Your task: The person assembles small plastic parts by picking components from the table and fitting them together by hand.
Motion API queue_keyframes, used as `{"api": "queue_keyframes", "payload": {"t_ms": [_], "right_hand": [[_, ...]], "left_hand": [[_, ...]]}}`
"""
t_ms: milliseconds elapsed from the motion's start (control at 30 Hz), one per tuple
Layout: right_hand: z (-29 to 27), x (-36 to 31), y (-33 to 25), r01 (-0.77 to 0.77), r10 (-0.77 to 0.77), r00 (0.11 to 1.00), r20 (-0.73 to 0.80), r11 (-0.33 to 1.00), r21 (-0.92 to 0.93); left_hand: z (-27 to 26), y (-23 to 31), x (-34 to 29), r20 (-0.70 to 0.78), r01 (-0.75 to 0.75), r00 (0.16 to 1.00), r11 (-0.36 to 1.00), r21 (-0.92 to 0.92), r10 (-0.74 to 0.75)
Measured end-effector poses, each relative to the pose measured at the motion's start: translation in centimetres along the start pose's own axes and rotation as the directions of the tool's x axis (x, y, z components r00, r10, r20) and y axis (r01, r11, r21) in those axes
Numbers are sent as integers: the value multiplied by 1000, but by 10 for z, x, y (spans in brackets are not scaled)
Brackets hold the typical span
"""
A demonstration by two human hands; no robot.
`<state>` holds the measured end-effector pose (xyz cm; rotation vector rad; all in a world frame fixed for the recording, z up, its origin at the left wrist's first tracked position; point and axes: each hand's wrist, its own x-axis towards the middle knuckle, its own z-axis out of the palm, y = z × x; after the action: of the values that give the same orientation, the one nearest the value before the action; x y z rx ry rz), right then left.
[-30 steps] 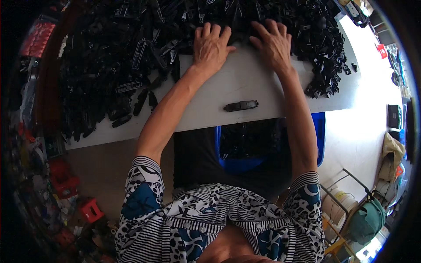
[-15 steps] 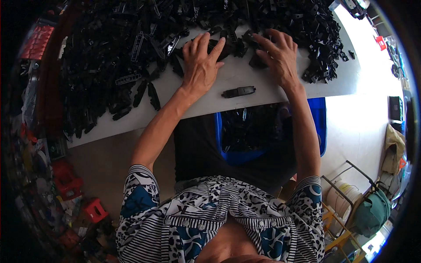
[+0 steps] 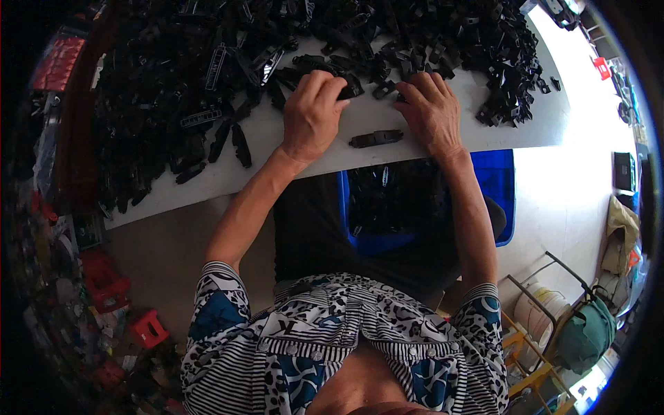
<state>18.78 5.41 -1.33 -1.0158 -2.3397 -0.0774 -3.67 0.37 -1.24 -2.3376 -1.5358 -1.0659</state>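
The left hand [image 3: 309, 119] is above the white table [image 3: 207, 187], its fingers curled close together beside a black part [image 3: 353, 86]; whether they clamp it, I cannot tell. The right hand [image 3: 434, 114] bends its fingers down near the heap of black pieces [image 3: 501, 69] (tips are hidden, so I cannot tell their grip). One long black piece [image 3: 375, 139] lies between the wrists.

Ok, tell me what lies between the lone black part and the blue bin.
In the head view, a bare strip of pale tabletop separates the lone black part from the blue bin.
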Motion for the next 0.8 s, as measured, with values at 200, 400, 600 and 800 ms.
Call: {"api": "queue_keyframes", "payload": {"t_ms": [200,400,600,800], "right_hand": [[8,15,-12,105,-104,991,79,994,-17],[6,11,-25,128,-126,981,151,992,1],[1,-13,-36,147,-158,984,79,980,133],[-5,-14,-28,-245,227,969,102,803,543]], "left_hand": [[-6,6,-1,141,385,917,736,-558,-373],[-2,5,-7,353,552,779,299,-778,-518],[-12,11,-11,377,601,797,550,-580,-473],[-18,19,-14,179,456,879,670,-585,-443]]}}
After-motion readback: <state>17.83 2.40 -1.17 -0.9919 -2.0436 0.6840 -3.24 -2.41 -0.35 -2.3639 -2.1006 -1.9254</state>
